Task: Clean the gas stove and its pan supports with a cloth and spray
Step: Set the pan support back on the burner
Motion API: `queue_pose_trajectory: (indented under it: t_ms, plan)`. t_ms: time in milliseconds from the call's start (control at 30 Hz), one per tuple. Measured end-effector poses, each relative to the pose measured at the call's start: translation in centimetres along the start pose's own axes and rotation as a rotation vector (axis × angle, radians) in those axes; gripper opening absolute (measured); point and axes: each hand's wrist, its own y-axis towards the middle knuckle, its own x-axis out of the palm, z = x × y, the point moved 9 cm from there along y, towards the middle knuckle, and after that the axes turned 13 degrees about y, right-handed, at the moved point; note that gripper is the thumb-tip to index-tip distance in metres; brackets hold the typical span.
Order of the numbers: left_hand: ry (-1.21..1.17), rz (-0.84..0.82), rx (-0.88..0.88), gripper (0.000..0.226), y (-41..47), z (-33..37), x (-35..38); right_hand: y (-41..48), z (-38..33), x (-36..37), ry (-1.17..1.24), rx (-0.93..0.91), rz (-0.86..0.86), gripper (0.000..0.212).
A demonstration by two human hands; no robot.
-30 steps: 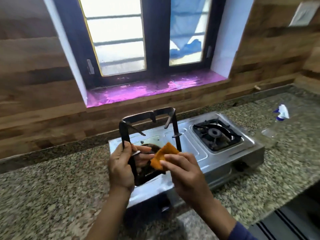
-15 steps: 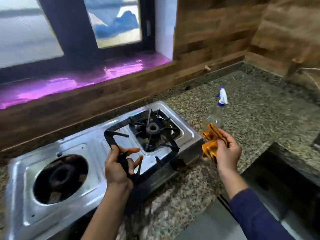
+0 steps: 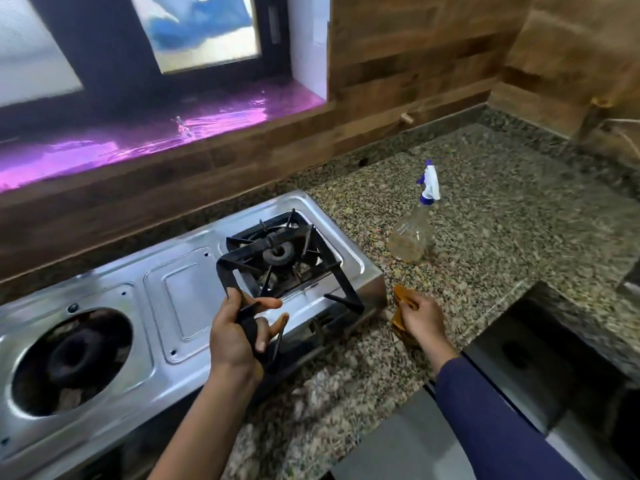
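Speckled granite countertop (image 3: 502,237) runs below a wood-panelled wall and a window with a glossy purple sill (image 3: 138,143). A stainless steel two-burner gas stove (image 3: 187,296) sits on it.

The person's bare left forearm reaches up from the bottom edge. The left hand (image 3: 235,337) grasps a loose black pan support (image 3: 227,271) by its near corner. The lower fingers are curled round the bar, and the thumb and forefinger stretch out to the right. Beyond these fingers, the square frame is tilted over the right burner (image 3: 278,252), which has its own seated pan support (image 3: 301,220). To the left of the fingers, the left burner (image 3: 76,355) lies bare in its round well.

The right arm, in a dark blue sleeve (image 3: 491,410), comes in from the lower right. The right hand (image 3: 422,323) is held knuckles up, low over the counter, just beside the stove's front right corner. Its fingers are clenched on a bunched orange cloth (image 3: 401,299). Whether the cloth touches the stone cannot be told.

Beyond these fingers, apart from them, a clear spray bottle (image 3: 412,237) with a white and blue trigger stands upright on the counter.
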Motion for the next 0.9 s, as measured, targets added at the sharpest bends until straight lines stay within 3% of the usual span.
queue_pose_trajectory:
  t_ms: [100,167,233,367,567,700,900]
  plan:
    - [0.009,-0.019,-0.031,0.042,-0.4,-0.2,-0.1,-2.9,-4.4,-1.3,0.123,-0.115,0.093,0.024]
    - [0.010,-0.025,-0.041,0.042,-0.9,0.0,-0.6,-5.7,-8.5,-0.9,0.305,-0.218,0.046,0.023]
    - [0.003,-0.031,-0.050,0.041,-1.5,0.6,-1.3,-8.6,-12.0,2.2,0.459,-0.190,-0.203,0.022]
    - [-0.001,-0.048,-0.062,0.037,-2.4,2.4,-4.4,-14.8,-17.3,10.0,0.645,0.062,-0.707,0.028]
    - [-0.092,0.096,-0.073,0.047,-4.3,5.8,-13.4,-19.5,-20.8,17.9,0.738,0.090,-0.729,0.021]
    - [0.095,0.126,-0.117,0.043,-7.0,6.5,-19.4,-22.8,-22.1,23.0,0.803,0.130,-0.750,0.017]
    - [0.213,0.232,-0.082,0.037,-10.5,5.9,-27.8,-27.9,-23.3,29.4,0.661,0.099,-0.876,0.015]
